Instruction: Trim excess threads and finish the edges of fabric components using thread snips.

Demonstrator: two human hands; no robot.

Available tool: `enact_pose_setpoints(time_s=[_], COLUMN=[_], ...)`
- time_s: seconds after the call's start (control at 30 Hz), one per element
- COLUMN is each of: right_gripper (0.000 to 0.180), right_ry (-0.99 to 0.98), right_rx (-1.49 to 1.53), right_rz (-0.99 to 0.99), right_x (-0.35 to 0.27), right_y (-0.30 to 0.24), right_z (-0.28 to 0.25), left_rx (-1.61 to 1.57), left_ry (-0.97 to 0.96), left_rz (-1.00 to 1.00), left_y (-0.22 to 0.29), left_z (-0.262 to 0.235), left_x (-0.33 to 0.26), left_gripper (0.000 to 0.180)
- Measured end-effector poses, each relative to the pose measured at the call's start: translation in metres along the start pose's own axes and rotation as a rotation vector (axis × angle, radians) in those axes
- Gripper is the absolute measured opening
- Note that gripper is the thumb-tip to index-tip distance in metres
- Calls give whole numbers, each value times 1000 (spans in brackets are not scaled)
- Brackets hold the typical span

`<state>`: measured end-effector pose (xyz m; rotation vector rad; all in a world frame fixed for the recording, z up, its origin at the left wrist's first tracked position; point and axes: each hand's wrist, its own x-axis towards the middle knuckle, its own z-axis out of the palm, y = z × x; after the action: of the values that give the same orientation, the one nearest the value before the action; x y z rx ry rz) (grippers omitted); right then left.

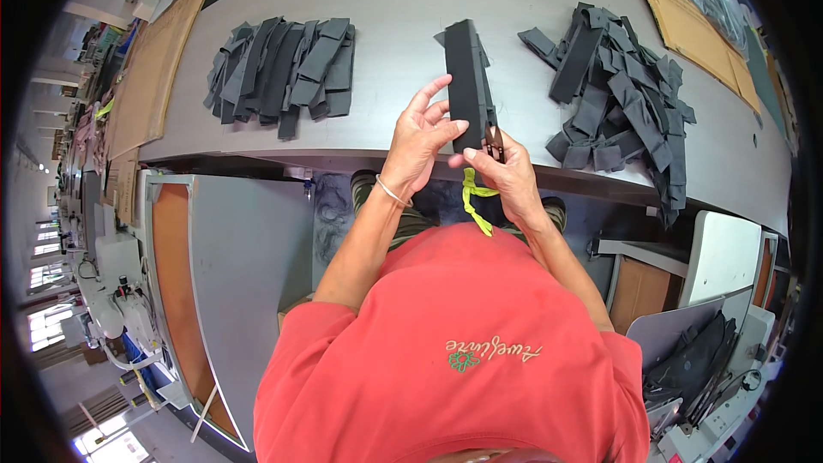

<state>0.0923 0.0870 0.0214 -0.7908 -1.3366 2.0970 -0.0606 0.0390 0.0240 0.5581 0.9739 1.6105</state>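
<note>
Over the table's near edge, my left hand (pixel 420 141) holds a dark grey fabric strip (pixel 464 69) along its left side, thumb across the front and the index finger stretched along the edge. The strip stands nearly upright, its folded layers showing at the right side. My right hand (pixel 506 170) is closed around small dark thread snips (pixel 495 142), and its thumb rests by the strip's lower end. A bright yellow-green cloth tie (pixel 474 201) hangs below that hand, seemingly from the snips. The fingers partly hide the snips, so whether the blades touch the fabric cannot be told.
Left on the grey table (pixel 386 0) lies a row of overlapping dark strips (pixel 283 69). A looser heap of strips (pixel 621 90) is at the right, some hanging over the near edge. Cardboard sheets (pixel 686 21) border the table. A sewing machine (pixel 107 313) stands far left.
</note>
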Motion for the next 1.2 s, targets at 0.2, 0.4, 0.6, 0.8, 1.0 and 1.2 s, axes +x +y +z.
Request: enact_pose_setpoints(time_s=[0.2, 0.4, 0.6, 0.8, 1.0, 1.2], right_gripper=[20, 24, 20, 20, 20, 16], right_ry=[76, 243, 219, 186, 186, 209], right_rx=[-500, -1111, -1325, -1275, -1279, -1285], right_rz=[-230, -704, -806, -794, -797, -824], right_x=[-1, 6, 12, 11, 10, 13], right_y=[-5, -36, -35, -36, -36, -32], right_z=[-27, -28, -30, -31, -31, -30], left_rx=[52, 68, 83, 88, 104, 89], left_ry=[107, 113, 106, 94, 83, 56], left_rz=[84, 65, 43, 42, 50, 21], left_y=[1, 4, 3, 3, 0, 2], left_z=[-6, -4, -2, -5, -7, -5], left_x=[4, -3, -5, -6, -4, -4], left_gripper=[68, 61, 60, 60, 60, 60])
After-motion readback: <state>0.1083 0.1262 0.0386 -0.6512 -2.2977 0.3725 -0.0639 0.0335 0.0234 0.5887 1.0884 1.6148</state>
